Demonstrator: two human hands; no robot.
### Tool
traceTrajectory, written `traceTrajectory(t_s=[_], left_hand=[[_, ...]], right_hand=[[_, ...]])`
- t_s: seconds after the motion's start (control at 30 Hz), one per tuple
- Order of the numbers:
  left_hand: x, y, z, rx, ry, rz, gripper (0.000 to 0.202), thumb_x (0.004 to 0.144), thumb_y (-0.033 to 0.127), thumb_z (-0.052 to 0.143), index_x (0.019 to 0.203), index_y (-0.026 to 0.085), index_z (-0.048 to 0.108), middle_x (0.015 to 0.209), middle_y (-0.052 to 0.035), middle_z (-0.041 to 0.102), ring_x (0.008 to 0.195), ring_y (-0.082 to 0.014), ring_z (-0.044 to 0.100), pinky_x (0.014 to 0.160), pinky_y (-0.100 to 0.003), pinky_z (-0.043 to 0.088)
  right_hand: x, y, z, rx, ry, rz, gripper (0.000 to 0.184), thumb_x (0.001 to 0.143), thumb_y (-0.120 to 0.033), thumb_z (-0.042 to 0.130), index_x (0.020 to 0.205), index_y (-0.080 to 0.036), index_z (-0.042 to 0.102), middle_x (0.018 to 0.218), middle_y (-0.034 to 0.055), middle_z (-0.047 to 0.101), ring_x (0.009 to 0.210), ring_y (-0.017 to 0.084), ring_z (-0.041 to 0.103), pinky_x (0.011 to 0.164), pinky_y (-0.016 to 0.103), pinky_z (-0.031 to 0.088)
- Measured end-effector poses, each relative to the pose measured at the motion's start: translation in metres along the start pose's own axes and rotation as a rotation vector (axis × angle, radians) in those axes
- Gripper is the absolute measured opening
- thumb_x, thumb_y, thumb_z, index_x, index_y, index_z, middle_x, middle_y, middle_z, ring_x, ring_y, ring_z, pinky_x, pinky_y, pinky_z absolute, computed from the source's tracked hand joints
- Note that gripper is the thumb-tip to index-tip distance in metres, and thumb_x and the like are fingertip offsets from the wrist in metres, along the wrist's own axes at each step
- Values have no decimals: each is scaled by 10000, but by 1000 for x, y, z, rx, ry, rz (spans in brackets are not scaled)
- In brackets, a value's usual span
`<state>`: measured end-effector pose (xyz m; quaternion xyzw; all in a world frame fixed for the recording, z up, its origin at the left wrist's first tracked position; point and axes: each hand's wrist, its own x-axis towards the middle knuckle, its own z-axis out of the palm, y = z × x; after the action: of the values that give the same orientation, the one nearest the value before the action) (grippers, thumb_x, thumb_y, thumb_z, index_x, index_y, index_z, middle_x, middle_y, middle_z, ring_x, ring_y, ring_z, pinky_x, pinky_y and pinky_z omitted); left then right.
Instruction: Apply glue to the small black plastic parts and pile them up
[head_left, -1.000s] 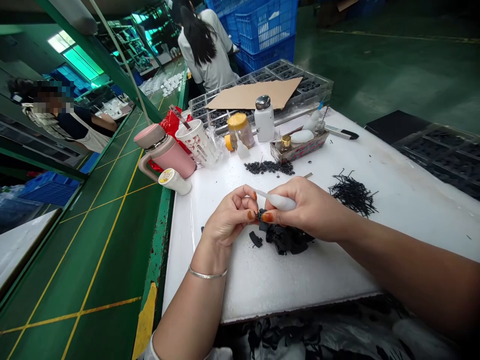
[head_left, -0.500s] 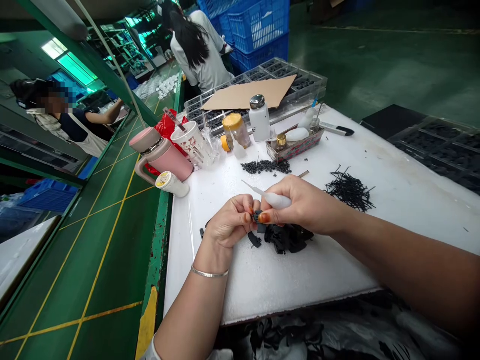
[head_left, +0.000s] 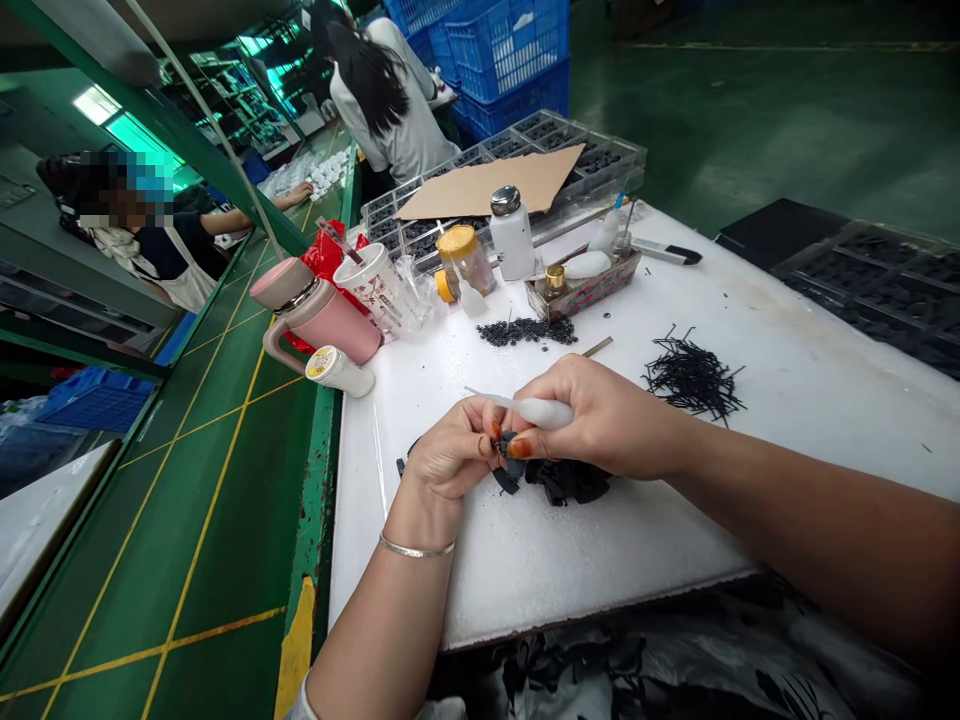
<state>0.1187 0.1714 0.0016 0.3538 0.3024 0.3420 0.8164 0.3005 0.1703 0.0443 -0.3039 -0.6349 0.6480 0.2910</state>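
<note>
My left hand (head_left: pixel 446 450) is closed, its thumb and fingertips pinching a small black plastic part (head_left: pixel 508 446). Wrapped around a white squeeze bottle (head_left: pixel 547 413) with a long thin nozzle, my right hand (head_left: pixel 611 415) is also closed; its thumb presses at the same black part. The nozzle points left, above my left fingers. Just below both hands lies a heap of black pieces (head_left: pixel 568 484), partly covered by my right hand. Farther off are small black rings (head_left: pixel 525 331) and, to the right, a pile of thin black rods (head_left: pixel 694 375).
Behind on the white table (head_left: pixel 795 400) stand a pink mug (head_left: pixel 330 320), a patterned cup (head_left: pixel 375 285), a yellow-lidded jar (head_left: pixel 466 258), a white pump bottle (head_left: pixel 511 240) and a small box (head_left: pixel 589 288) of bottles. Compartment trays (head_left: pixel 615 165) are beyond. Two people work nearby.
The bottle has tipped flatter in my right hand, its nozzle lower and farther left. The black part has turned between my fingers. The co-worker at left has stretched an arm out over the green belt.
</note>
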Motion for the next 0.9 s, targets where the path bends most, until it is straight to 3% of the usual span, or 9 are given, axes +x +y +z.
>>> traceTrajectory(t_s=[0.3,0.5,0.9], left_hand=[[0,5,2,12,28,83,399,464,266,899,536,134,529,564,14,575,489,-72,522,471,-177,390],[0,5,1,35,24,115,395,503,265,881,513,142,505,529,26,533,479,-75,501,468,-187,373],[-1,5,0,45,3,63,389,478,267,884,525,144,519,535,19,548,499,-91,504,480,-208,368]], right_hand=[[-3,-2,3,-306,149,-103,267,702,-161,623,489,-135,464,457,-64,343,444,38,286,401,185,201],[-4,-1,4,-547,231,-240,204,704,-161,611,511,-121,557,446,-50,390,446,50,335,432,201,230],[-4,-1,4,-489,154,-225,186,704,-129,587,523,-128,544,463,-53,393,466,50,342,433,189,243]])
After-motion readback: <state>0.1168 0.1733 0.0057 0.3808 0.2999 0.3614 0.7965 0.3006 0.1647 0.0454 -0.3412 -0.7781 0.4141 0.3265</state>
